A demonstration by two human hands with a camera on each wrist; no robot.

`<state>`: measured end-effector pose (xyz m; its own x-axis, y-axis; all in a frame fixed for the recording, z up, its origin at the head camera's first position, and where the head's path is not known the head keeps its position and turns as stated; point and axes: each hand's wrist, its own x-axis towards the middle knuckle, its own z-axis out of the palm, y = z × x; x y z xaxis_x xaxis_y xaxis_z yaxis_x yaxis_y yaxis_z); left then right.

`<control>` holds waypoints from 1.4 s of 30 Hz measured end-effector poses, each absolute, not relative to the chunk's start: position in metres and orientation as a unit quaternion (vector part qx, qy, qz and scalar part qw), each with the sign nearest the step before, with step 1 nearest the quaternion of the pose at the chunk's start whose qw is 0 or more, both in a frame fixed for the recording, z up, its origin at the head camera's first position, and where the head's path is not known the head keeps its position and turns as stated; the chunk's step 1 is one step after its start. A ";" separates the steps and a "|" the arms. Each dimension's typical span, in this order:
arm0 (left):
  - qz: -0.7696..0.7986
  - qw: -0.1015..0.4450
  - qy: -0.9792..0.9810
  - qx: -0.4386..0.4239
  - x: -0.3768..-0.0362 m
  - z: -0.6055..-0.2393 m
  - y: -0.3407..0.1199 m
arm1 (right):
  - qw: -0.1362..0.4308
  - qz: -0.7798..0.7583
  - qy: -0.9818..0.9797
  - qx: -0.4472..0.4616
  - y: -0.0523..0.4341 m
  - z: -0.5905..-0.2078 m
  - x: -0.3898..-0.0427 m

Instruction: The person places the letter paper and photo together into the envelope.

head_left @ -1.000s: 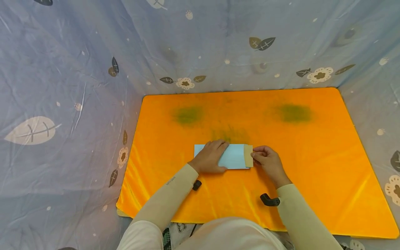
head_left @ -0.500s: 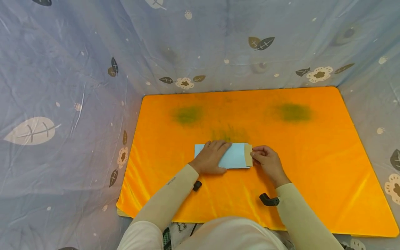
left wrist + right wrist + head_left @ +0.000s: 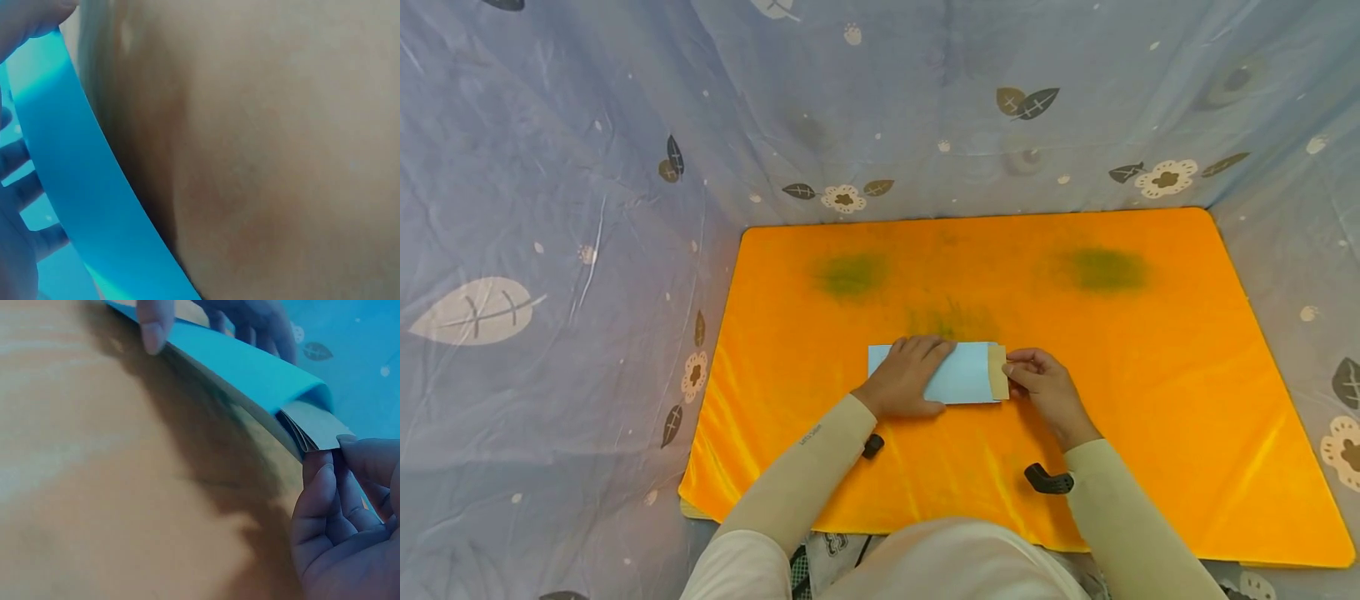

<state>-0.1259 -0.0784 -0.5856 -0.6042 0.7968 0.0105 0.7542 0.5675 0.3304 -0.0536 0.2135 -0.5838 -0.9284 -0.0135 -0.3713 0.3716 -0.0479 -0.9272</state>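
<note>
A light blue paper envelope lies crosswise before me, its open end to the right. My left hand grips it across the top, thumb at the near edge and fingers over the far one. In the left wrist view the blue envelope runs between thumb and fingers. A strip of folded brown paper sticks out of the open end. My right hand pinches its outer edge between thumb and fingers. Several layers of the brown paper show in the right wrist view; the rest is hidden inside the envelope.
An orange cloth covers the table, with darker greenish patches towards the back. A blue-grey patterned curtain encloses the back and sides. Black brackets stick out by each wrist, the larger bracket at the right one.
The envelope and brown paper have shifted very slightly right. My left fingers reach slightly further right over the envelope. My right hand keeps its pinch in nearly the same place.
</note>
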 end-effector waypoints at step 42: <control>0.145 0.065 0.885 0.437 -0.123 -0.586 -0.082 | 0.148 -0.698 0.688 0.132 0.206 -0.576 -0.056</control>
